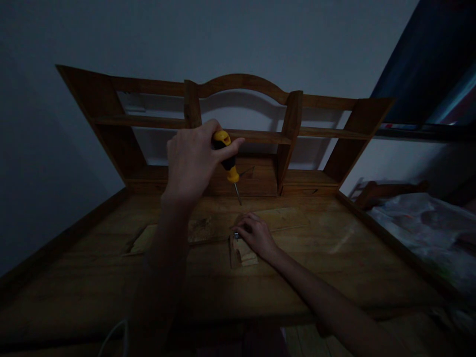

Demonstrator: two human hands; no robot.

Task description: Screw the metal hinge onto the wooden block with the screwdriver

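Note:
A screwdriver (230, 166) with a yellow and black handle is gripped in my left hand (195, 156), raised above the desk. Its shaft slants down to the right, and the tip is in the air above my right hand. My right hand (258, 238) rests low on the desk, fingers closed in a pinch at a small shiny metal piece (236, 236). That piece sits at the end of a small wooden block (246, 254), partly covered by my fingers. The metal piece's exact kind cannot be made out in the dim light.
The wooden desk (297, 267) has a raised shelf unit (243, 81) along its back. A flat board (286, 218) lies behind my right hand. Pale plastic bags (424, 218) sit beyond the right edge. A white cable (124, 332) hangs at the front left.

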